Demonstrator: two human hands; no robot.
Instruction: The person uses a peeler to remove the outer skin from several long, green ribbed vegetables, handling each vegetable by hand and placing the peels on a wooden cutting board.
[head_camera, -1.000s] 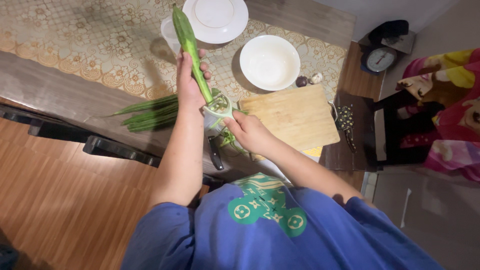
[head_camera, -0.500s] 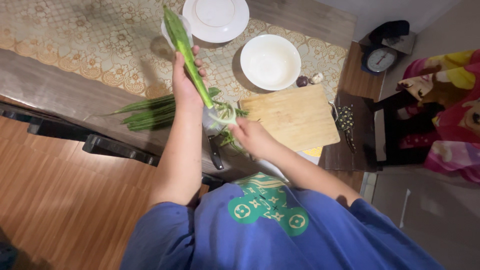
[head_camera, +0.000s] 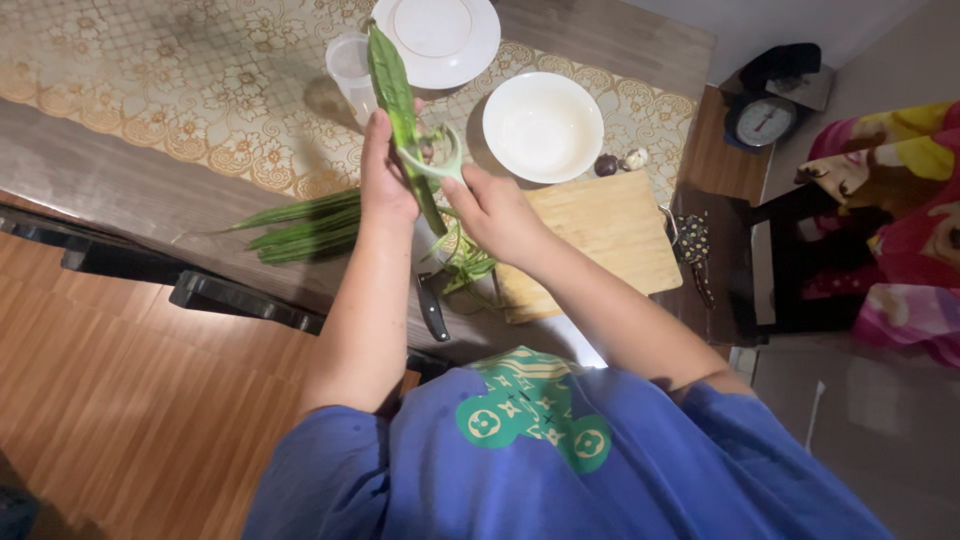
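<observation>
Gourd (head_camera: 395, 85) — long, ridged, green — is held above the table (head_camera: 120, 190), its long axis running away from the person, far tip pointing at the white plate (head_camera: 470, 55), near end angled down toward the wooden cutting board (head_camera: 610, 235). Left hand (head_camera: 385, 175) is clamped around its middle. Right hand (head_camera: 495, 210) grips a pale green peeler (head_camera: 437, 160), the head set against the gourd just past the left hand's fingers. Green peelings (head_camera: 465, 265) lie beneath, beside a black-handled knife (head_camera: 430, 305). More gourds (head_camera: 300, 228) rest to the left — a white bowl (head_camera: 542, 125) sits beyond the board.
</observation>
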